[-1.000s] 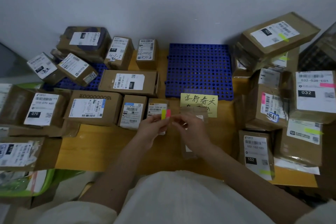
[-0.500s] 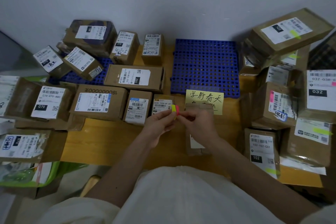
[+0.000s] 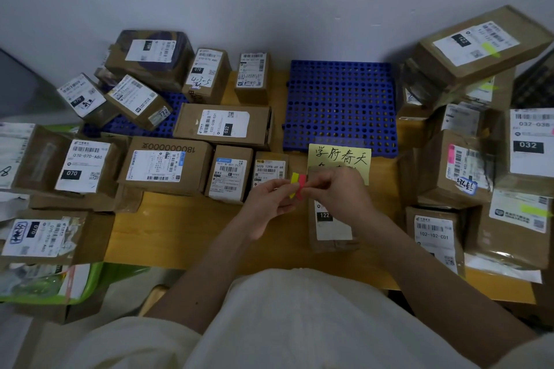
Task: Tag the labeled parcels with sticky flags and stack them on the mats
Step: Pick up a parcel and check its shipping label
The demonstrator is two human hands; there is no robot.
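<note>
flags [image 3: 298, 185], yellow and pink, are pinched in the left hand [image 3: 271, 199] while the right hand [image 3: 335, 195] nips the pink one, which is best peeled slowly and pressed onto the 122 parcel [image 3: 331, 226] at 5 o'clock, under that hand.

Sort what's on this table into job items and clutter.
Job:
flags, pinched by left hand and right hand
parcel 122
blue mat

Clutter:
yellow note
green tray
</note>
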